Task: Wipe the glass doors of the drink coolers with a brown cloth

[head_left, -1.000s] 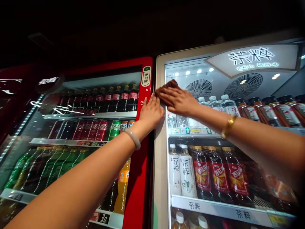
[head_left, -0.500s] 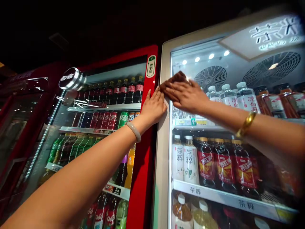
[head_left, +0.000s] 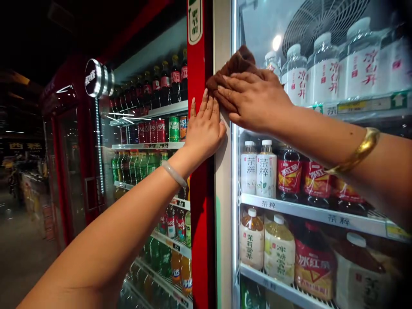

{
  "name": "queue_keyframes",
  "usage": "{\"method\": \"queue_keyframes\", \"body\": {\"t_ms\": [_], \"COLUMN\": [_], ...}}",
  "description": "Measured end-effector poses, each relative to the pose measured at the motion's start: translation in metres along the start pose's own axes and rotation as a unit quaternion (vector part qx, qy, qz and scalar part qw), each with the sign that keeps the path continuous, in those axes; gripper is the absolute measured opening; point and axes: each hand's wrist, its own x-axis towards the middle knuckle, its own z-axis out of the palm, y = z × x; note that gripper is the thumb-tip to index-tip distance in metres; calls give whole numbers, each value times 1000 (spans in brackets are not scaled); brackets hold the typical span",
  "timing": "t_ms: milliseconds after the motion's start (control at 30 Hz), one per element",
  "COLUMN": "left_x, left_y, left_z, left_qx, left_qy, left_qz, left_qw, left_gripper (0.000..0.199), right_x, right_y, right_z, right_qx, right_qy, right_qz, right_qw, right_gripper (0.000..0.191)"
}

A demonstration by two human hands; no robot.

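My left hand (head_left: 206,124), a pale bangle at its wrist, lies flat with fingers stretched along the seam between the red cooler frame (head_left: 201,193) and the pale door frame (head_left: 222,171). It holds nothing. Just right of it, my right hand (head_left: 259,102) presses a brown cloth (head_left: 240,62) against the pale frame and the edge of the glass. The cloth bunches up above the fingers and partly hides the frame. A gold bangle circles the right forearm. My left fingertips are close to the cloth; whether they touch it I cannot tell.
Behind the right glass stand clear water bottles (head_left: 326,64) and several tea bottles (head_left: 289,174) on shelves. The left cooler holds cola bottles (head_left: 175,77) and cans (head_left: 161,130). A round lit sign (head_left: 93,78) juts out at left. Beyond it, an aisle floor (head_left: 19,257) shows.
The view has tilted downward and come closer, showing lower shelves. Both hands and the cloth sit farther below the green-and-white label on the red frame. The cloth stays under my right hand.
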Motion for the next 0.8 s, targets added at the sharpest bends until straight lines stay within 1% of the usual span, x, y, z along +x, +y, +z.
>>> {"method": "queue_keyframes", "body": {"t_ms": [33, 67, 100, 200, 233, 267, 300, 333, 433, 467, 500, 533, 567, 633, 700, 733, 767, 800], "left_x": [-6, -16, -31, -84, -98, -107, -112, -111, -100, -100, -105, -115, -131, -175, -220, -238, -249, -254], "left_y": [4, 8, 12, 20, 19, 18, 16, 13, 8, 8, 10, 13, 18, 29, 37, 40, 41, 41], "left_z": [0, 1, 3, 10, 12, 14, 16, 16, 18, 19, 21, 23, 25, 30, 36, 38, 40, 40], "left_qx": [-4, -9, -14, -30, -37, -44, -51, -58, -84, -96, -108, -122, -136, -165, -196, -214, -229, -242], "left_qy": [-10, -21, -35, -70, -76, -79, -79, -76, -52, -45, -42, -44, -52, -81, -120, -141, -151, -156], "left_qz": [-2, -3, 1, 30, 41, 49, 54, 55, 55, 58, 61, 65, 69, 74, 76, 94, 101, 103], "left_qw": [1000, 1000, 999, 997, 996, 995, 994, 994, 994, 993, 991, 989, 987, 980, 970, 962, 956, 952], "left_gripper": [63, 63, 63, 63, 64, 64, 64, 63, 65, 66, 68, 69, 70, 71, 69, 70, 70, 71], "right_x": [-3, -15, -33, -105, -124, -135, -139, -135, -100, -91, -89, -94, -107, -150, -194, -210, -218, -219], "right_y": [-7, -17, -30, -74, -85, -94, -99, -100, -97, -99, -106, -117, -133, -173, -213, -227, -236, -239], "right_z": [2, 6, 10, 26, 28, 29, 27, 23, 12, 12, 15, 20, 26, 42, 55, 60, 62, 62], "right_qx": [4, 7, 9, 25, 39, 49, 54, 53, 30, 22, 14, 6, -2, -15, -27, -29, -45, -56], "right_qy": [-3, -8, -17, -61, -67, -73, -76, -77, -67, -60, -57, -59, -66, -92, -94, -98, -98, -107], "right_qz": [16, 25, 29, 13, 6, 9, 15, 25, 77, 102, 127, 153, 179, 229, 275, 293, 300, 302], "right_qw": [1000, 1000, 999, 998, 997, 996, 996, 995, 994, 993, 990, 986, 982, 969, 957, 951, 948, 946], "right_gripper": [68, 67, 67, 64, 64, 64, 64, 63, 63, 64, 64, 64, 64, 67, 76, 80, 82, 82]}}
